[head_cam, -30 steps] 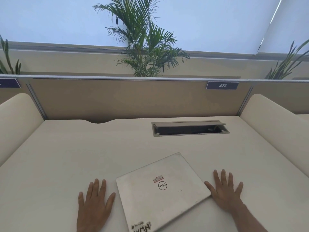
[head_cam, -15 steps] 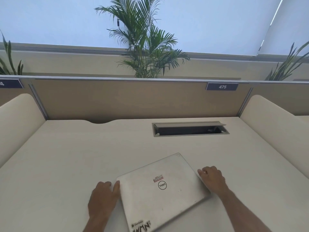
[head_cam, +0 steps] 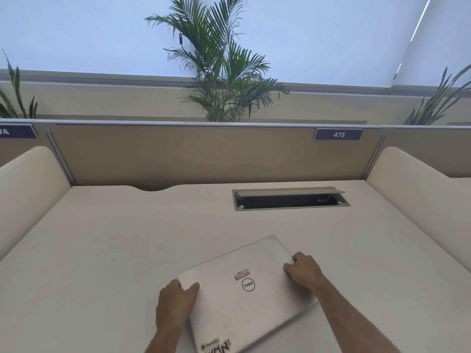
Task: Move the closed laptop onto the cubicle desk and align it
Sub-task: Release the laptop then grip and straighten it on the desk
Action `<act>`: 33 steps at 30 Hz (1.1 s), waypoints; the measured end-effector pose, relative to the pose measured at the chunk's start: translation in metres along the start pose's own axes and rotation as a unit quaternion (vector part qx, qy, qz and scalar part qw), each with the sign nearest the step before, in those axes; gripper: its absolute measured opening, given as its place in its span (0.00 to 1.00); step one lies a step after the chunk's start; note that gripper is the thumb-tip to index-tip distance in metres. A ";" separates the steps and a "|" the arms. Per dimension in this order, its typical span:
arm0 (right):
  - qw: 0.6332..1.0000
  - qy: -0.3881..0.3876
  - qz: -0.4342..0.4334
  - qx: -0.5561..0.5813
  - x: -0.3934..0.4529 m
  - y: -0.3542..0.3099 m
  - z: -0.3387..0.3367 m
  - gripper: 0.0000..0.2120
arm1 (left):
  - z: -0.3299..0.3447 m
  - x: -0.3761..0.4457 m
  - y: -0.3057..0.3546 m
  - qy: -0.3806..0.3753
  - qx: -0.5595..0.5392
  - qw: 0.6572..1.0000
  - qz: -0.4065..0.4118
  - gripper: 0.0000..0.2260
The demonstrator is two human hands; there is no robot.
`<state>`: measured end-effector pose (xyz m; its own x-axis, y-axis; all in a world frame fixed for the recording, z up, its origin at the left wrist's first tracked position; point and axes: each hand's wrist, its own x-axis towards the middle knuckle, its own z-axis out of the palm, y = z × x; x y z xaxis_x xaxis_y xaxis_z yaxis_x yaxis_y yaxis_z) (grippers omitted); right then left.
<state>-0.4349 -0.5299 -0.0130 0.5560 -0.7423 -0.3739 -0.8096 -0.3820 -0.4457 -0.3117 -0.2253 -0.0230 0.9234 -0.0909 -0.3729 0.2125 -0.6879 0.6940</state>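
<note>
A closed silver laptop [head_cam: 251,294] with a round logo and stickers lies on the cream cubicle desk [head_cam: 114,250] near its front edge, turned at an angle to the desk's sides. My left hand [head_cam: 175,303] grips the laptop's left far corner, thumb on the lid. My right hand [head_cam: 304,272] grips its right edge, fingers curled over the rim. The laptop's near right side looks slightly raised, with a shadow under it.
An open cable box [head_cam: 290,200] is sunk into the desk at the back right. A tan partition [head_cam: 191,154] with a label 475 [head_cam: 338,134] closes the back; cream side dividers [head_cam: 28,189] stand left and right. Palm plants [head_cam: 221,72] rise behind.
Both hands went from lying flat on the desk beside the laptop to closing on its left corner and right edge. The laptop has hardly shifted.
</note>
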 end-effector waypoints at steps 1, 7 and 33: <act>1.000 0.002 0.004 0.005 0.000 -0.001 0.000 0.18 | 0.001 -0.001 0.001 -0.009 -0.010 1.000 -0.010 0.16; 0.999 0.000 0.017 0.052 -0.001 -0.003 -0.001 0.14 | -0.002 -0.007 0.010 -0.052 -0.132 0.989 -0.046 0.22; 0.979 0.030 0.028 0.202 -0.013 0.010 0.008 0.13 | -0.015 0.022 0.020 -0.067 -0.246 0.966 -0.034 0.13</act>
<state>-0.4486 -0.5202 -0.0189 0.4915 -0.7914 -0.3633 -0.6909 -0.1004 -0.7160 -0.2822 -0.2303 -0.0079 0.8594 -0.1729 -0.4812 0.4278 -0.2726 0.8618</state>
